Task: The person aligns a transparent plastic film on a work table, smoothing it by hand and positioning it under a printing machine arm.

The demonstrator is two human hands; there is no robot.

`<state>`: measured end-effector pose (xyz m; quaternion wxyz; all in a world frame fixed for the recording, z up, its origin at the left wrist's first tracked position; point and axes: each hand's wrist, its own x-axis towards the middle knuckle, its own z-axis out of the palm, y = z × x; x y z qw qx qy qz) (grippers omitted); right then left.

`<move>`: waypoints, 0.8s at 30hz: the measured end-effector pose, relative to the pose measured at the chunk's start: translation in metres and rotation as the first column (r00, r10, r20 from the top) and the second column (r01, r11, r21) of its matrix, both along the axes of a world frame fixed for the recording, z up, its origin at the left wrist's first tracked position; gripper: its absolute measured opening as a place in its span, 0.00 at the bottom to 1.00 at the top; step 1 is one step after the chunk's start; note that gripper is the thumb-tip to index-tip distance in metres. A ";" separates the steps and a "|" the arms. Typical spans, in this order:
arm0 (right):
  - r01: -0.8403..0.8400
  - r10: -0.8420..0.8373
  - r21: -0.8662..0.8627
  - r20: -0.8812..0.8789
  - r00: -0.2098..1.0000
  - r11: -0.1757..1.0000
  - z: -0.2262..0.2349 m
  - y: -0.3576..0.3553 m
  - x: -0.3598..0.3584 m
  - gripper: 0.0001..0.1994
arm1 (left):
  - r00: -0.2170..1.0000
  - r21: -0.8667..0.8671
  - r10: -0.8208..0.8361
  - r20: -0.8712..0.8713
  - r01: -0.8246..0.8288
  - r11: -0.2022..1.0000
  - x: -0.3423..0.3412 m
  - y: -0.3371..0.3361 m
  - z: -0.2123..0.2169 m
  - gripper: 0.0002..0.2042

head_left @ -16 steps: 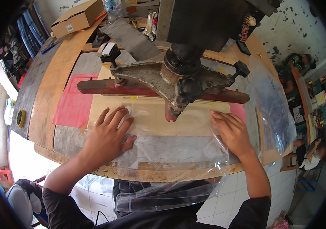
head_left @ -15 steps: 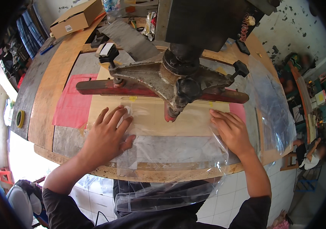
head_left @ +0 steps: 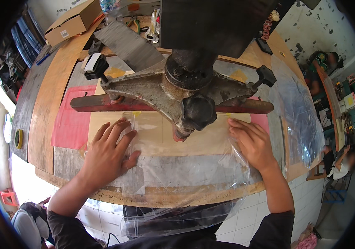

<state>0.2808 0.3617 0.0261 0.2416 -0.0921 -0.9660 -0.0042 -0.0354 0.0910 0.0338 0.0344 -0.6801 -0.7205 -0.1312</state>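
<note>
Beyond clear film [head_left: 177,178], press [head_left: 171,87] (obstructing), bottle [head_left: 108,6]; carton [head_left: 70,25]

— Looking from where?
— From the person's head, left of a side-by-side pair, above bare forearms [head_left: 72,193] at the lower edge.
— Facing which way?
— Downward and forward, over the surface [head_left: 46,120], past the machine [head_left: 212,27] toward the wall [head_left: 320,27].
— How near?
— Near enough to set left fingers [head_left: 127,140] and right fingers [head_left: 244,125] mid-frame, yet fisheye-wide enough to take in tiled floor [head_left: 244,220], with a bend in straight edges toward the rim.
</note>
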 end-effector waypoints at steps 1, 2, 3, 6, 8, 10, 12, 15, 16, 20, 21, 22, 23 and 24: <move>0.003 -0.003 -0.014 -0.001 1.000 1.000 -0.001 0.000 0.000 0.10 | 1.000 -0.002 -0.001 0.000 0.001 1.000 0.000 0.000 -0.001 0.24; 0.005 -0.005 -0.028 -0.002 1.000 1.000 -0.001 0.000 -0.001 0.10 | 1.000 0.002 0.001 0.006 -0.001 1.000 0.000 0.000 -0.002 0.24; 0.006 -0.006 -0.030 -0.001 1.000 1.000 -0.001 0.000 -0.001 0.10 | 1.000 0.005 0.003 0.012 -0.003 1.000 -0.001 0.000 -0.002 0.24; 0.000 0.000 -0.060 -0.004 1.000 0.998 -0.001 -0.001 -0.001 0.11 | 1.000 0.008 0.005 0.023 -0.006 1.000 -0.001 0.000 -0.001 0.24; 0.027 -0.025 -0.067 0.020 0.999 0.997 -0.001 -0.002 -0.001 0.12 | 1.000 0.007 0.005 0.024 -0.005 1.000 -0.002 0.000 -0.001 0.24; 0.025 -0.024 -0.078 0.016 1.000 0.997 -0.002 -0.002 -0.002 0.12 | 1.000 0.005 0.007 0.023 -0.007 1.000 -0.003 0.000 -0.001 0.24; 0.021 -0.021 -0.090 0.010 1.000 0.996 -0.003 -0.001 -0.004 0.13 | 0.999 -0.007 0.002 0.035 -0.001 1.000 -0.004 0.000 0.000 0.24; 0.015 -0.018 -0.111 -0.021 1.000 0.994 -0.004 -0.003 -0.006 0.14 | 1.000 -0.035 0.016 0.020 -0.016 0.999 -0.004 -0.002 0.002 0.24; 0.032 -0.034 -0.106 -0.021 0.999 0.994 -0.002 -0.005 -0.007 0.13 | 0.999 -0.040 0.031 0.013 -0.031 0.999 -0.004 -0.003 0.002 0.24; 0.070 -0.070 -0.071 0.001 0.998 0.995 0.007 -0.008 -0.005 0.12 | 1.000 0.019 0.020 0.009 -0.020 1.000 -0.003 -0.001 -0.002 0.25; 0.078 -0.078 -0.086 0.001 0.997 0.993 0.002 -0.007 -0.005 0.11 | 1.000 0.019 0.014 0.019 -0.014 1.000 -0.001 0.001 -0.006 0.25; 0.056 -0.057 -0.092 -0.007 0.998 0.994 0.002 -0.008 -0.006 0.11 | 1.000 0.031 0.010 0.029 -0.011 0.999 -0.001 0.000 -0.006 0.25; 0.066 -0.066 -0.094 0.000 0.998 0.993 0.002 -0.008 -0.006 0.10 | 1.000 0.036 0.003 0.004 -0.003 0.999 -0.002 -0.002 -0.005 0.26; 0.075 -0.075 -0.098 0.008 0.997 0.992 0.001 -0.008 -0.007 0.10 | 1.000 0.030 0.024 -0.004 -0.024 0.999 -0.002 -0.005 -0.004 0.26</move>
